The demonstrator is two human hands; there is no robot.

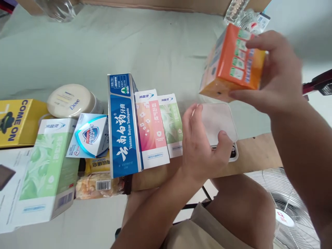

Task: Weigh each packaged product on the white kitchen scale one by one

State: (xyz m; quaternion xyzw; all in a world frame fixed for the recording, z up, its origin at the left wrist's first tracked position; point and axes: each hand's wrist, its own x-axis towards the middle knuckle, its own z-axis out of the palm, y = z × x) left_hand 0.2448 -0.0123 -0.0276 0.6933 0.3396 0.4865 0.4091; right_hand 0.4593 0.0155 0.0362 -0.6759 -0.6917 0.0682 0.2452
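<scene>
My right hand (278, 71) grips an orange box (233, 64) with green and white labels, holding it tilted above the table's right side. Thumb and fingers clasp its right-hand faces. My left hand (201, 145) is below and to the left, fingers bent and thumb spread apart, over a pale rounded-square thing (218, 122). Whether it touches that thing I cannot tell. Under its near edge shows a white-rimmed object (234, 154) with dark round spots like a phone's camera. Left of that hand lie a green toothpaste box (171, 126), a pink one (152, 131) and a blue Yunnan Baiyao toothpaste box (124, 128).
Farther left are a Safeguard box (89, 135), a round Dove tub (71, 101), a larger green box (44, 166), a yellow box (18, 121) and a bagged snack (97, 186). Clear plastic items (245, 19) stand at the back right. A fan (287, 207) is on the floor.
</scene>
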